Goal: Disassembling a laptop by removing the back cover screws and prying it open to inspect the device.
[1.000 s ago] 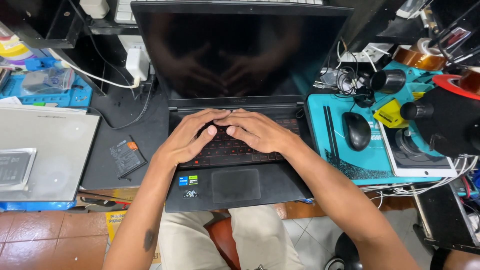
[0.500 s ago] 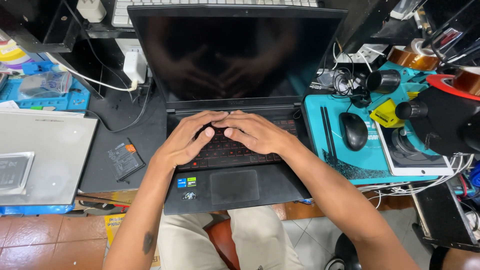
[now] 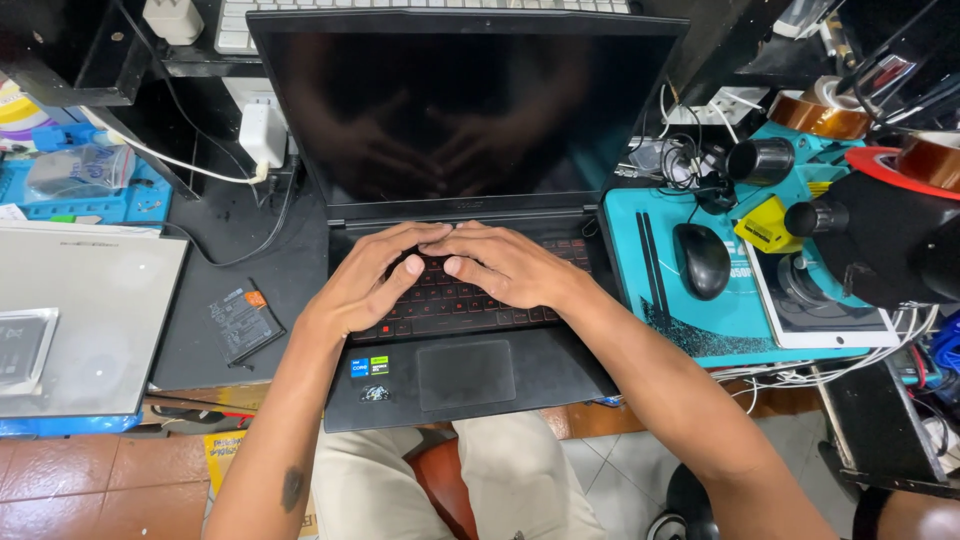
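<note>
A cluttered dark desk (image 3: 215, 255) fills the frame. At centre, the left hand (image 3: 365, 285) and right hand (image 3: 500, 265) lie flat on the black laptop (image 3: 460, 370), fingers spread, holding nothing. The laptop's front edge overhangs; hard pressing might tip it.

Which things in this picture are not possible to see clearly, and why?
Head view only:
- Keys under the left hand and right hand: covered, so which are pressed is unclear.
- Laptop screen: dark, showing only reflections.
- White keyboard: cut by the top edge.
- Small black battery: print too small.
</note>
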